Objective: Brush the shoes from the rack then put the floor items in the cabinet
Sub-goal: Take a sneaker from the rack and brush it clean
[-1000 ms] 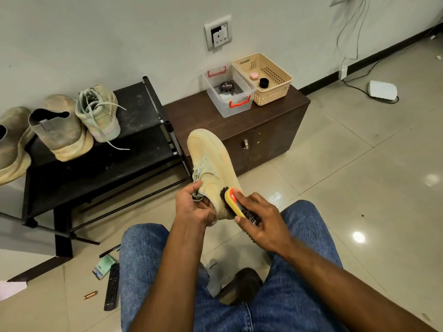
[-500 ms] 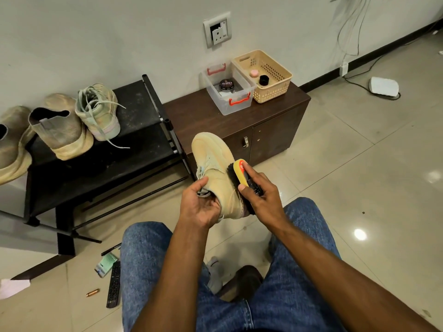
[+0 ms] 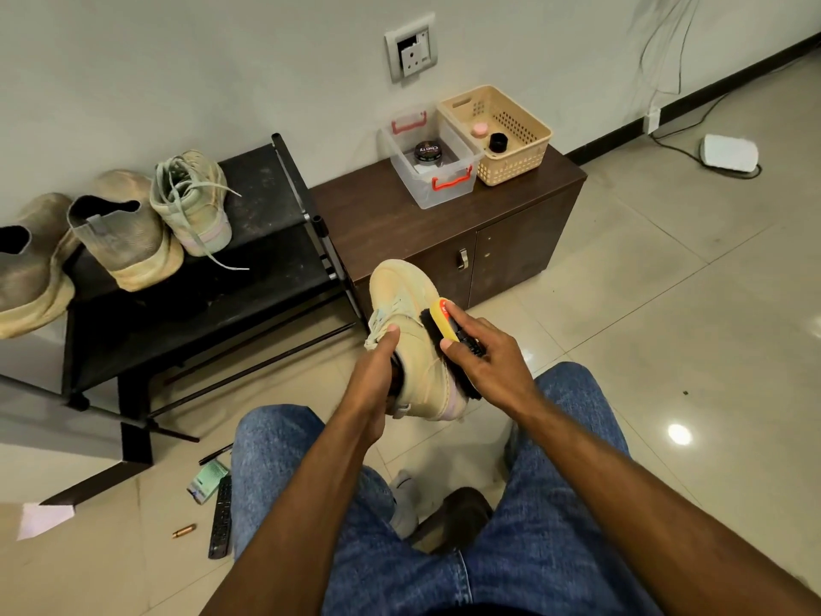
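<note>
blue denim jeans (image 3: 555, 504), bare forearms, possibly sleeveless

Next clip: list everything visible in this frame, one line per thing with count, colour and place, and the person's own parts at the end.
held shoe: 1, tan, in front of cabinet
brush: 1, yellow back, black bristles, against held shoe
rack shoes: 3, tan-grey, on rack
rack: 1, black, by wall
cabinet: 1, dark brown, right of rack
clear bin: 1, red handles, on cabinet, polish tin inside
basket: 1, beige, on cabinet, two small jars inside
remote: 1, black, on floor
packet: 1, green, floor
pen: 1, black, floor
small cylinder: 1, copper, floor
white device: 1, floor, cabled
left hand: grips shoe
right hand: holds brush
</note>
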